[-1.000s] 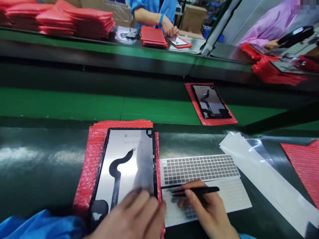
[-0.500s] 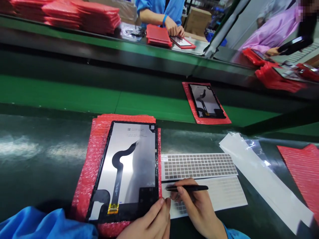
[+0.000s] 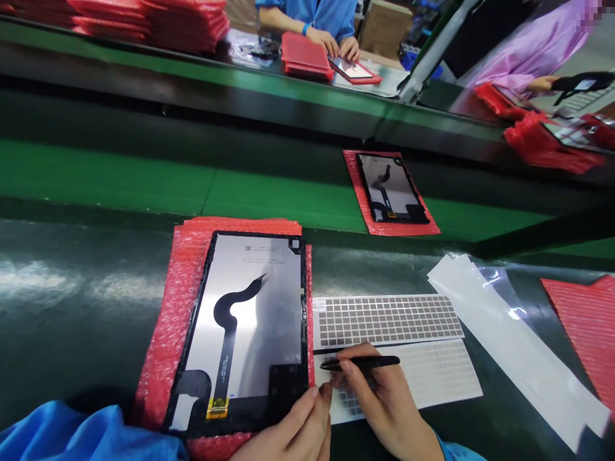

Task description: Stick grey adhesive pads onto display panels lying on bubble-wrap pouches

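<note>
Fingers first: my left hand [image 3: 293,429], nearest the lens, lies unclenched, its fingertips touching the lower right corner of the black-framed silver display panel [image 3: 250,326], which rests on a red bubble-wrap sheet [image 3: 166,339]. Just beside it, my right hand [image 3: 384,410] pinches a slim black pointed tool [image 3: 360,363], its tip over the white sheet of small grey square stickers [image 3: 389,320] that lies along the panel's right edge. Long white backing strips [image 3: 504,339] and a red ribbed sheet [image 3: 581,320] crowd the right. The dark glossy bench [image 3: 72,307] lies bare to the left. Beyond the bench's far edge runs the green conveyor belt [image 3: 106,182], carrying a second panel on red wrap [image 3: 389,189]. Farthest off, a co-worker's hands [image 3: 331,45] work beside stacked red wraps [image 3: 144,19].
</note>
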The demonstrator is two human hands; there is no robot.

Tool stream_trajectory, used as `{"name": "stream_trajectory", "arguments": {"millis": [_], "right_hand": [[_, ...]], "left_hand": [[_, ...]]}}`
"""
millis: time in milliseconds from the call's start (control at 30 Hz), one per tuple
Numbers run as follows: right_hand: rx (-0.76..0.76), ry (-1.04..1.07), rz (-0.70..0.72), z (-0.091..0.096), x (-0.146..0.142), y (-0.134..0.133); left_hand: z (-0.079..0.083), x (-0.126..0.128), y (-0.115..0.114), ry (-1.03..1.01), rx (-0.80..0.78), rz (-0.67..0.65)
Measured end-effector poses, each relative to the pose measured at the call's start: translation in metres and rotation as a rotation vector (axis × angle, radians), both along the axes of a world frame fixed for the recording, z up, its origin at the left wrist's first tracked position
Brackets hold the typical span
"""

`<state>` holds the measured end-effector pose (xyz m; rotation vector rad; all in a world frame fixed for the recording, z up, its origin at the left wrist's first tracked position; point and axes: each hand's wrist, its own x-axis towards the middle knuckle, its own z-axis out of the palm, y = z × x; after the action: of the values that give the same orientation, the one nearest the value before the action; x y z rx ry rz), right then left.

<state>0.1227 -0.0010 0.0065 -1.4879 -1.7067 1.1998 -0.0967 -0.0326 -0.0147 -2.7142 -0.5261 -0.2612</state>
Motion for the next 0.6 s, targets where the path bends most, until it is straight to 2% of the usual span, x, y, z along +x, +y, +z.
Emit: {"name": "stream_trajectory", "arguments": {"millis": [400, 600], "right_hand": [[-0.119, 0.094, -0.021, -0.0008, 0.0003, 0.0025], [-0.252, 0.311, -0.136, 0.0036, -0.0047, 0.0056]], "left_hand": [[0.0003, 0.0003, 0.0009, 0.009, 0.005, -0.007], [-0.0068, 0.0049, -0.0012, -0.019, 0.017, -0.005]]}}
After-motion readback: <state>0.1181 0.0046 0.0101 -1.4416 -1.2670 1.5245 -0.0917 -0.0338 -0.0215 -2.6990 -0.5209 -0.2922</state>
